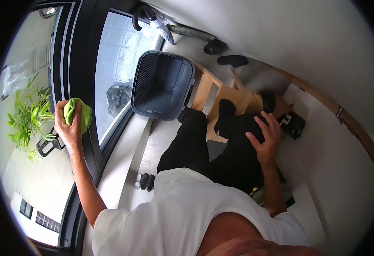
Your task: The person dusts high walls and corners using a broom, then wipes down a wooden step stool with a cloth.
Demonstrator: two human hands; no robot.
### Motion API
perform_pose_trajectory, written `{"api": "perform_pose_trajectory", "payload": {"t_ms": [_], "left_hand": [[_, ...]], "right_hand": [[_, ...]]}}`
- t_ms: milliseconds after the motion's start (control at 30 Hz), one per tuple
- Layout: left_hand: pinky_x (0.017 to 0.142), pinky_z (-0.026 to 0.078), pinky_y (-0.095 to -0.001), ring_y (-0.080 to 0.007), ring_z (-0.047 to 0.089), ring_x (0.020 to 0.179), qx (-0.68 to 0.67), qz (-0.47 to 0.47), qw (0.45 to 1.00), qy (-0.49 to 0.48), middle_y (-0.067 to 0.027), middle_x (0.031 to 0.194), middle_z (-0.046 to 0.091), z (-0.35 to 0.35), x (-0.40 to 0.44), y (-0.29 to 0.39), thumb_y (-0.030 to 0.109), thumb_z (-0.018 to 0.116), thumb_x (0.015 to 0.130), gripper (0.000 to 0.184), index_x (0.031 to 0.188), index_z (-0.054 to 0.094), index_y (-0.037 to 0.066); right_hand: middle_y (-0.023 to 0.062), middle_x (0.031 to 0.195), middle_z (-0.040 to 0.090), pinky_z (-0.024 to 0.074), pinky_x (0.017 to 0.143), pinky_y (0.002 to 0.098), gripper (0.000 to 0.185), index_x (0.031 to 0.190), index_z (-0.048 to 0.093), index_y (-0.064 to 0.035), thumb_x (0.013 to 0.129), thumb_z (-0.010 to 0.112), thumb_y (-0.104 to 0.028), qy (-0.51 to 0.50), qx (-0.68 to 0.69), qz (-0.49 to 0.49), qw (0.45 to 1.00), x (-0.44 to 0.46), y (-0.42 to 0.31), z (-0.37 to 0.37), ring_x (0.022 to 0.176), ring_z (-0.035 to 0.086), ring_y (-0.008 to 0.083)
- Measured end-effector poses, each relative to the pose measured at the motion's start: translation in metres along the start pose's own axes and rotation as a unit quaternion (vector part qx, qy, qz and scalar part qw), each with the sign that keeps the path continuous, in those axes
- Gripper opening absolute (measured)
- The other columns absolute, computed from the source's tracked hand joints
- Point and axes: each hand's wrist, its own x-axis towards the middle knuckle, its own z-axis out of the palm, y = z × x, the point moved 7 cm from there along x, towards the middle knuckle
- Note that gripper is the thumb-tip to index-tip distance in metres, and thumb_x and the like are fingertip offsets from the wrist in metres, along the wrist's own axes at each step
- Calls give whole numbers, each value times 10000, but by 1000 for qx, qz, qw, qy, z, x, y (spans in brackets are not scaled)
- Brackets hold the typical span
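My left hand is closed around a bunched lime-green cloth. The cloth is at the black window frame; whether it presses on the frame I cannot tell. My left arm stretches out to the side. On the other side, my right hand lies on my knee in black trousers, fingers spread and holding nothing. Under my feet is a wooden step stool, partly hidden by my legs.
A dark grey plastic basket stands beside the stool, near the glass door. Several shoes sit by the sill. A dark slipper lies by the far wall. Green plants show beyond the window.
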Motion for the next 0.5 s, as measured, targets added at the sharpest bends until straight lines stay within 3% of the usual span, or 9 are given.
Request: {"api": "perform_pose_trajectory", "payload": {"t_ms": [233,500], "left_hand": [[657,455,-328,-268,572,675,62,-19,998,22,-130,745,557,1,7,10,190,652,797,201,891,534,57],[644,466,-381,-353,598,741,90,-49,995,10,-137,790,599,1,12,4,210,657,754,228,902,533,89]], "right_hand": [[52,1150,539,352,928,434,386,1044,610,-119,704,722,-265,-56,47,-3,997,18,9,-7,1126,461,309],[70,1088,556,376,919,400,315,986,632,-68,729,699,-237,-155,109,-24,982,20,5,-19,1064,493,282]]}}
